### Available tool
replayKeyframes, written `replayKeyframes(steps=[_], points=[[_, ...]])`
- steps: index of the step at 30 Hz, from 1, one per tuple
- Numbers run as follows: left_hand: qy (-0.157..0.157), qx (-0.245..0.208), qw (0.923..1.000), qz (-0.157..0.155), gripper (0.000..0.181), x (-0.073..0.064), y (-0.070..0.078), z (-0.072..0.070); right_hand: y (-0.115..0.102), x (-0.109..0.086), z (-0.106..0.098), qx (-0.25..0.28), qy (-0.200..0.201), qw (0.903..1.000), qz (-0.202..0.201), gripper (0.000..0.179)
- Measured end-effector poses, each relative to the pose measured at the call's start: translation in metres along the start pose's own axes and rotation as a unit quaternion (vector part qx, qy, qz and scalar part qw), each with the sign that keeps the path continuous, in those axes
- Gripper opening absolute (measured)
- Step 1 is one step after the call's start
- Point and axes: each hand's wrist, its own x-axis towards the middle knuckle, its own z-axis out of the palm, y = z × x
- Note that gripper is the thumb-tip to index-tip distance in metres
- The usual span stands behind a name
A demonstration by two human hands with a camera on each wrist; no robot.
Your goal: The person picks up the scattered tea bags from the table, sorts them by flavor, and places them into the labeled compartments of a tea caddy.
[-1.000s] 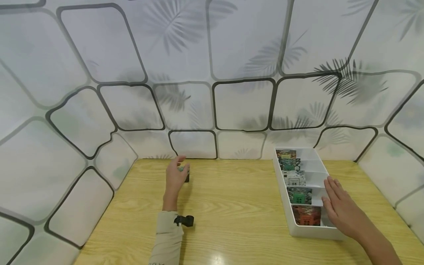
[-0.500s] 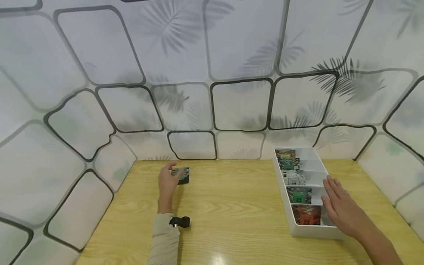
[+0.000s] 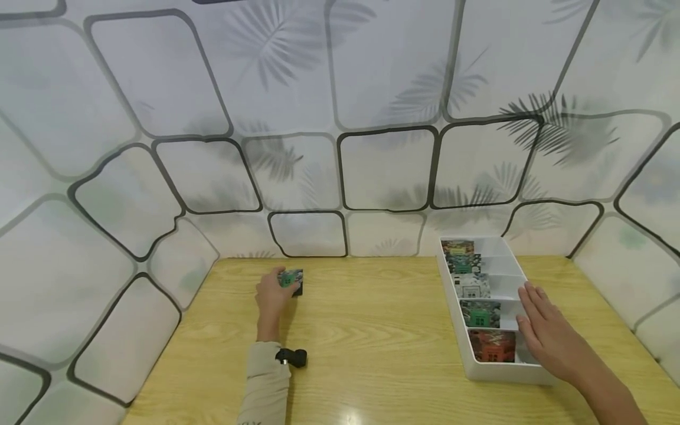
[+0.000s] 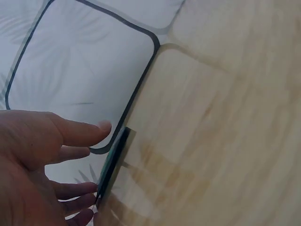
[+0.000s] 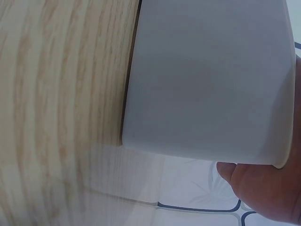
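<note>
My left hand (image 3: 272,295) reaches over a small flat card stack (image 3: 290,280) with a green and dark printed face, on the table at the back left. In the left wrist view, the stack (image 4: 113,162) shows edge-on as a thin dark slab. The thumb is near one end and the other fingers are close to the other, none tightly curled; contact is hard to tell. At the right, my right hand (image 3: 549,333) rests with straight fingers on the side rim of a white divided box (image 3: 510,372). Its palm is hidden.
Printed cards lie in the box's compartments: red (image 3: 492,346), green (image 3: 480,314), white (image 3: 471,286), teal (image 3: 464,264) and orange (image 3: 458,247). A patterned wall (image 3: 390,168) borders the wooden table (image 3: 366,330) at its back and sides.
My left hand first drew back left, uncovering the card stack, then came down closer around it. My right hand and the box have stayed put.
</note>
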Motion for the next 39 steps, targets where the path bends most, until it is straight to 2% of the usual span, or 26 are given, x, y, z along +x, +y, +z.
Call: replayKeyframes(steps=[7,16,19,24,28,39], points=[[-0.003,0.006,1.0,-0.007,0.06,0.004,-0.005,0.009,0.0,0.0,0.001,-0.009,-0.002,0.9999,-0.006,0.057],[-0.002,0.0,1.0,-0.007,0.054,0.01,-0.006,0.004,-0.001,0.0,-0.002,-0.002,0.0,1.0,-0.004,0.057],[-0.004,-0.019,0.9998,-0.001,0.054,0.01,-0.007,0.003,-0.001,0.0,-0.001,-0.004,-0.002,1.0,-0.003,0.057],[-0.02,-0.079,0.9967,0.006,0.055,0.011,-0.012,0.001,-0.001,0.0,-0.001,-0.006,0.0,1.0,-0.006,0.056],[-0.025,-0.1,0.9946,0.011,0.052,0.01,-0.014,-0.002,-0.002,0.0,-0.001,-0.005,-0.003,1.0,-0.006,0.057],[0.026,-0.145,0.9878,0.05,0.031,0.003,-0.011,-0.006,-0.003,-0.001,-0.001,0.0,-0.005,1.0,-0.002,0.057]])
